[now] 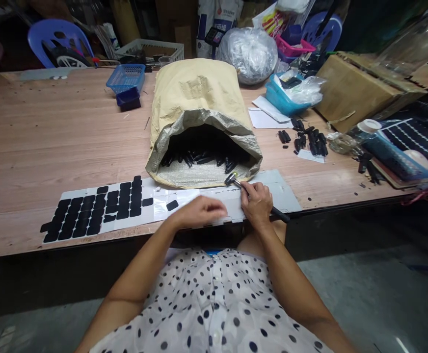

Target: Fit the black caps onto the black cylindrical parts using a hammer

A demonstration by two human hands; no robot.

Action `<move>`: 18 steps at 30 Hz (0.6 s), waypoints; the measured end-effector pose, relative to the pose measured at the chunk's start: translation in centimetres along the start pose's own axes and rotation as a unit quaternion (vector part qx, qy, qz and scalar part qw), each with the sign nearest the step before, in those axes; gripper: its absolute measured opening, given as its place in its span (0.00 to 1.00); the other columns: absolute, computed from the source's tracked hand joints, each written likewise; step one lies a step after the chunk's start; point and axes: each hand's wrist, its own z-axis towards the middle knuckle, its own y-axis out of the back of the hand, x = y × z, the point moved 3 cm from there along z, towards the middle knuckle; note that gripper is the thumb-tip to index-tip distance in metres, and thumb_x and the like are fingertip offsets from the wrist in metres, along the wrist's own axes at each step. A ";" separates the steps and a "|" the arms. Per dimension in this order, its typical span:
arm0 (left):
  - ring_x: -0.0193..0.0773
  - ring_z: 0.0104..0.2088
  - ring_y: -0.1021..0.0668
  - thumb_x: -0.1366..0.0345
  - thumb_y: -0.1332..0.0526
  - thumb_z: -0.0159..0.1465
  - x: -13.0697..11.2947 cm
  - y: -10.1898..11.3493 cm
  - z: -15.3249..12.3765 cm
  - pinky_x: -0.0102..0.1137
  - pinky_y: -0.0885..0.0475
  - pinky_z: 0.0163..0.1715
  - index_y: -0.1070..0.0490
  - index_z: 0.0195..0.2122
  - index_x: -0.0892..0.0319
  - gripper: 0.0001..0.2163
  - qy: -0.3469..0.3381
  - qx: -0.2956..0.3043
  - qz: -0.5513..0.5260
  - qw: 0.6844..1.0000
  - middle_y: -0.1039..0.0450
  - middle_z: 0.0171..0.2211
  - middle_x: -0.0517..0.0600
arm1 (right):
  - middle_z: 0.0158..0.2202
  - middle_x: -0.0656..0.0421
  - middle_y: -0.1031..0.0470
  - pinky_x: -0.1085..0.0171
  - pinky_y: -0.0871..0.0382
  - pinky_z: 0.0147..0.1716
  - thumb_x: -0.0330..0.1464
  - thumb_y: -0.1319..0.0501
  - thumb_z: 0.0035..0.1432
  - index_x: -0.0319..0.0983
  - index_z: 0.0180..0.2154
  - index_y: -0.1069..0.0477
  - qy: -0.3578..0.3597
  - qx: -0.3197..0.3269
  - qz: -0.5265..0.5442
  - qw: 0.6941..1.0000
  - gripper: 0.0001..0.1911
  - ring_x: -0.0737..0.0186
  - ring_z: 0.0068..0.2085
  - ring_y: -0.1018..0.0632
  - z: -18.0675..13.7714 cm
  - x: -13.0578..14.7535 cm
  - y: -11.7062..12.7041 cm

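My right hand is closed around a small hammer. Its metal head, with a yellowish-green end, lies close to the lip of the paper sack, and the black grip sticks out below my palm. My left hand is over the grey-white board at the table edge, fingers bent and blurred; whether anything is in them is hidden. Straight ahead the tan sack gapes toward me, with several shiny black parts inside. To the left, a sheet of rounded black stickers lies on the board, one loose sticker apart.
Black parts are heaped on the table at right, near a cardboard box and a turquoise basin. Blue baskets stand behind the sack on the left. A bulging clear plastic bag sits at the back.
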 end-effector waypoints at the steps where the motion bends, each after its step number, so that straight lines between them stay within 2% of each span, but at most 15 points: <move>1: 0.39 0.38 0.21 0.59 0.42 0.69 0.3 2.0 1.1 0.32 0.27 0.40 0.21 0.42 0.56 0.11 0.015 -0.091 0.048 0.995 0.20 0.39 0.49 | 0.37 0.54 0.30 0.60 0.44 0.39 0.32 0.44 0.65 0.44 0.48 0.21 0.000 0.000 0.002 1.000 0.16 0.55 0.39 0.35 0.0 0.0 0.0; 3: 0.43 0.42 0.22 0.62 0.40 0.67 1.4 5.5 3.3 0.36 0.27 0.44 0.22 0.44 0.57 0.09 0.062 -0.264 0.157 0.950 0.22 0.43 0.52 | 0.37 0.54 0.30 0.60 0.44 0.38 0.32 0.44 0.65 0.44 0.48 0.20 -0.001 -0.003 0.006 1.000 0.15 0.55 0.39 0.35 0.0 0.0 0.0; 4: 0.46 0.45 0.22 0.64 0.39 0.66 2.1 6.7 4.4 0.38 0.28 0.46 0.22 0.44 0.57 0.09 0.087 -0.319 0.200 0.922 0.23 0.46 0.55 | 0.37 0.54 0.30 0.60 0.45 0.38 0.31 0.44 0.65 0.44 0.48 0.20 -0.001 -0.004 0.008 1.000 0.15 0.55 0.39 0.35 0.0 0.1 0.0; 6: 0.51 0.50 0.24 0.65 0.38 0.66 3.5 8.3 6.2 0.42 0.30 0.51 0.23 0.43 0.57 0.07 0.115 -0.374 0.262 0.882 0.25 0.47 0.57 | 0.36 0.54 0.30 0.60 0.45 0.38 0.31 0.43 0.65 0.44 0.48 0.20 -0.002 -0.004 0.009 1.000 0.15 0.56 0.39 0.35 0.1 0.1 0.0; 8: 0.55 0.52 0.26 0.65 0.38 0.66 4.5 8.9 7.4 0.46 0.32 0.52 0.23 0.40 0.56 0.05 0.130 -0.375 0.298 0.868 0.25 0.45 0.57 | 0.36 0.54 0.30 0.60 0.45 0.38 0.31 0.43 0.65 0.45 0.48 0.20 -0.005 -0.003 0.008 1.000 0.15 0.56 0.39 0.35 0.1 0.2 -0.1; 12: 0.58 0.53 0.28 0.65 0.36 0.64 5.1 8.7 8.2 0.48 0.34 0.53 0.25 0.37 0.56 0.02 0.151 -0.336 0.322 0.872 0.25 0.43 0.57 | 0.36 0.54 0.30 0.60 0.45 0.38 0.31 0.43 0.65 0.45 0.47 0.20 -0.008 0.001 0.005 1.000 0.15 0.56 0.39 0.35 0.1 0.3 0.0; 18: 0.52 0.48 0.27 0.65 0.34 0.62 4.2 7.2 5.7 0.45 0.34 0.51 0.26 0.36 0.54 0.02 0.108 -0.326 0.292 0.893 0.23 0.40 0.53 | 0.37 0.54 0.30 0.60 0.44 0.38 0.31 0.44 0.65 0.45 0.48 0.21 -0.012 0.001 0.018 1.000 0.16 0.55 0.39 0.35 0.1 0.4 0.0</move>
